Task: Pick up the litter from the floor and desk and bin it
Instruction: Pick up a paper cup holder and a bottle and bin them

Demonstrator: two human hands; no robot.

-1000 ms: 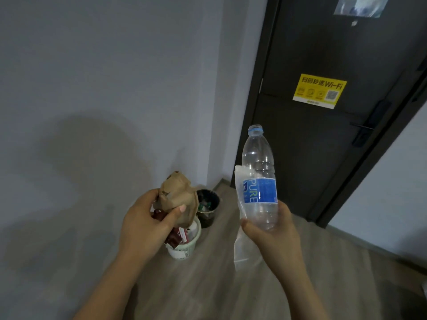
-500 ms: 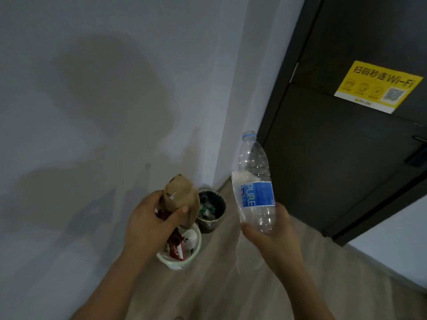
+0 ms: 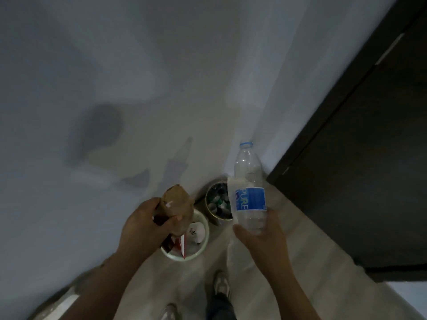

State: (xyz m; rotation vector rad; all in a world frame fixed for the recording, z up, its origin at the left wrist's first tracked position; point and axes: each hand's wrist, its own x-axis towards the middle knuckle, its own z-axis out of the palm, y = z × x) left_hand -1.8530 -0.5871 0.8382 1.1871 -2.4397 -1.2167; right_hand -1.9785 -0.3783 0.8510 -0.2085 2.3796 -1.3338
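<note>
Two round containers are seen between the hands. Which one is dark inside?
The gold-rimmed bin by the wall corner, partly behind the bottle. The other, a white tub at the left hand, holds a red packet.

This is an indoor corner beside a doorway, of the kind found in a lived-in room or a lodging; which of the two cannot be told. A plain, pale grey painted wall (image 3: 115,65) fills the upper left and centre of the frame. A tall, dark door (image 3: 369,169) in a dark surround takes up the right side. Light wood-look planks make up the floor (image 3: 312,262) at lower centre. A small round bin (image 3: 218,199) full of rubbish stands at centre, against the wall. The person's shoes (image 3: 221,284) show at the bottom edge.
</note>
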